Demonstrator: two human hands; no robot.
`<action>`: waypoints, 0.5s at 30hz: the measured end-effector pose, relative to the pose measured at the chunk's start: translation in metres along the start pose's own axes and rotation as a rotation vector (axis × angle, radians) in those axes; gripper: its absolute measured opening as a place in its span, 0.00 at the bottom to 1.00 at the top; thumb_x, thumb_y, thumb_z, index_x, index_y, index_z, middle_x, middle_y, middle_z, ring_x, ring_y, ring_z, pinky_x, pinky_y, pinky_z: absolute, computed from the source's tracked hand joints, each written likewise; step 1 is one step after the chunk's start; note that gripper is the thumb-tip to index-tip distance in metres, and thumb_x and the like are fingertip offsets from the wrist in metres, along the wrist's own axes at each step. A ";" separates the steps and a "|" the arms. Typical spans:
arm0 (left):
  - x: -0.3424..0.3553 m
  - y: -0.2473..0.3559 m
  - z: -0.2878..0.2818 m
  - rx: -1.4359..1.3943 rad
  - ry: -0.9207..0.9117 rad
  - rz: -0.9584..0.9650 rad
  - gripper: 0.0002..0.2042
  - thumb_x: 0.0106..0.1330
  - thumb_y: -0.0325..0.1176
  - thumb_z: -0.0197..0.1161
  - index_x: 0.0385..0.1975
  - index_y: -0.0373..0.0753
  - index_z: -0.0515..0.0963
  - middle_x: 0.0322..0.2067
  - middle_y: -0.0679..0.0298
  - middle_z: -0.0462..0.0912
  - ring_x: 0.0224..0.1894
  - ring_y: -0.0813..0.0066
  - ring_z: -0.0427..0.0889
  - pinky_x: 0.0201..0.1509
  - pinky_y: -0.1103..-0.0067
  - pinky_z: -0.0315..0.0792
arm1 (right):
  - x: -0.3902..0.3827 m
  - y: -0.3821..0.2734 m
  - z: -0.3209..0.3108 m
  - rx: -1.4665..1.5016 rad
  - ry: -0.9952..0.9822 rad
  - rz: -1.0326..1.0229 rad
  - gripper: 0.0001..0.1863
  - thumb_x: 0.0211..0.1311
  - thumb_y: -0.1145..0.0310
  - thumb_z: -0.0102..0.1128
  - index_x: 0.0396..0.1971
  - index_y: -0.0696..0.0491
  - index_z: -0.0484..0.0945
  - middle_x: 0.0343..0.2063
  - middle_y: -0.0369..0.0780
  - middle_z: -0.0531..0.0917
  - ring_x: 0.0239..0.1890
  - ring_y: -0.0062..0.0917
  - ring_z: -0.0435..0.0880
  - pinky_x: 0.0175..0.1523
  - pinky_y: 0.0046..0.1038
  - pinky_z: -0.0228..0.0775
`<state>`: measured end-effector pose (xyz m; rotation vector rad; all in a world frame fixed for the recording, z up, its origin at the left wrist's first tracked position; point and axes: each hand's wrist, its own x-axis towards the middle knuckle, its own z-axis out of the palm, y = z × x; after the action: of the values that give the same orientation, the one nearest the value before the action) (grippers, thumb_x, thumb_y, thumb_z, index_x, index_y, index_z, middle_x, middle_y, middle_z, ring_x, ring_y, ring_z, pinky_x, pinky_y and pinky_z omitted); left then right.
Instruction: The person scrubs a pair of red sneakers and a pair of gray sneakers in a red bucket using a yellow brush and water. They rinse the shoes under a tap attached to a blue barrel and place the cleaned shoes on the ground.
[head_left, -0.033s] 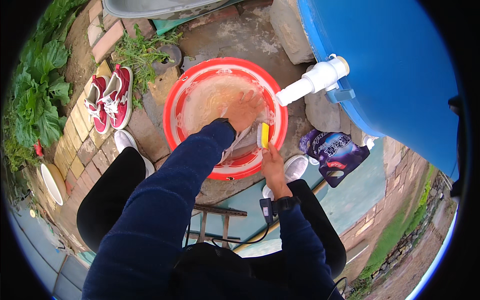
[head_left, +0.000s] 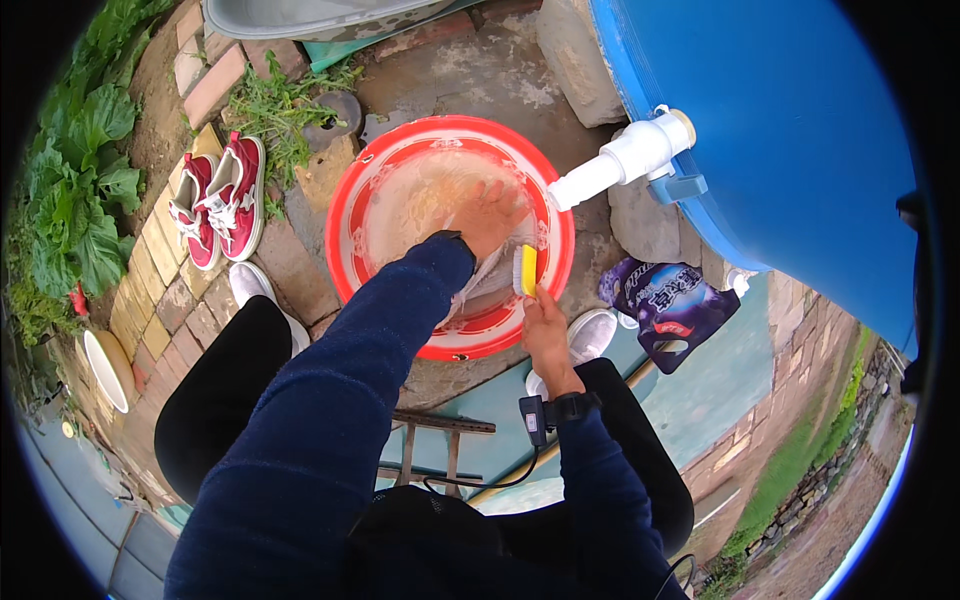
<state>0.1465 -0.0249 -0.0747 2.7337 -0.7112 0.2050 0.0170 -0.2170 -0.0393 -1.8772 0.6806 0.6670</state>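
A red and white basin [head_left: 343, 215] holds cloudy, tan-tinted water. My left hand [head_left: 489, 220] reaches into it, fingers spread in the water and holding nothing that shows. A pale, greyish-white item [head_left: 492, 283], too covered to name, lies by my left wrist against the basin's right side. At the basin's lower right rim, my right hand [head_left: 547, 335] is closed around the end of a scrubbing brush [head_left: 529, 270]. The brush has a yellow back and white bristles, which face left toward the pale item.
A blue barrel [head_left: 790, 130] with a white tap [head_left: 640, 155] stands at the right, its spout near the basin rim. A purple detergent pouch [head_left: 672, 312] lies below it. Red sneakers [head_left: 235, 200] rest on bricks at the left. A grey tub [head_left: 310, 18] sits at the back.
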 end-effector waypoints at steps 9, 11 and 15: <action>0.006 -0.082 -0.124 -0.062 -0.716 -0.121 0.16 0.55 0.33 0.65 0.43 0.36 0.80 0.41 0.48 0.83 0.45 0.48 0.83 0.49 0.60 0.76 | 0.010 -0.011 0.001 0.120 -0.043 -0.113 0.23 0.73 0.66 0.52 0.64 0.58 0.68 0.23 0.32 0.72 0.21 0.15 0.67 0.25 0.21 0.59; -0.012 -0.084 -0.165 -0.142 -0.760 -0.238 0.19 0.52 0.34 0.68 0.44 0.34 0.79 0.41 0.46 0.83 0.48 0.48 0.82 0.51 0.61 0.75 | 0.006 -0.016 0.001 0.119 -0.043 -0.147 0.22 0.73 0.66 0.52 0.64 0.57 0.69 0.21 0.29 0.72 0.16 0.12 0.65 0.20 0.19 0.56; -0.056 -0.076 -0.212 -0.295 -0.628 -0.601 0.19 0.56 0.34 0.67 0.47 0.33 0.78 0.41 0.41 0.83 0.48 0.45 0.82 0.53 0.62 0.74 | 0.007 -0.029 -0.003 -0.018 -0.044 -0.157 0.23 0.70 0.65 0.53 0.62 0.57 0.71 0.41 0.46 0.80 0.40 0.32 0.77 0.45 0.29 0.67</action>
<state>0.1234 0.1330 0.0931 2.5640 -0.0079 -0.8439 0.0426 -0.2110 -0.0251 -1.9049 0.4947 0.6130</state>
